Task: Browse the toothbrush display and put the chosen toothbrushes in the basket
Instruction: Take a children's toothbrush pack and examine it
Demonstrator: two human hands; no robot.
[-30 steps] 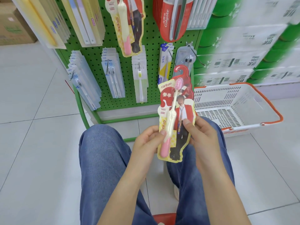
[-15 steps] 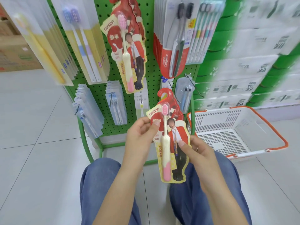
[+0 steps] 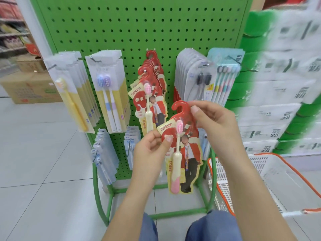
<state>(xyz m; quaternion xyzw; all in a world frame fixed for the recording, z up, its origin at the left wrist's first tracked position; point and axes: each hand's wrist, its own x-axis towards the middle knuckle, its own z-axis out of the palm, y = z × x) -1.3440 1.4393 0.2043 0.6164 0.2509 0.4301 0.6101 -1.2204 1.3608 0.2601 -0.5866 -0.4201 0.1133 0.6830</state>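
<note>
A red and yellow canban toothbrush pack (image 3: 186, 153) with a pink and cream brush hangs upright in front of the green pegboard display (image 3: 139, 32). My left hand (image 3: 151, 150) pinches its left edge near the brush head. My right hand (image 3: 215, 122) pinches the red hook at its top. More packs of the same kind (image 3: 151, 94) hang on a peg behind it. A white basket with an orange rim (image 3: 271, 181) stands on the floor at the lower right, and nothing shows inside it.
Yellow single-brush packs (image 3: 73, 94), twin-brush packs (image 3: 111, 94), dark-brush packs (image 3: 196, 79) and pastel multipacks (image 3: 225, 75) hang on the board. Small clear packs (image 3: 104, 153) hang low. Stacked green and white boxes (image 3: 281, 84) stand right, cardboard boxes (image 3: 29, 87) left. My knees are at the bottom.
The pack has risen from my lap toward the pegs. My right hand moved from its lower edge up to the red hook. The view tilted up to the display.
</note>
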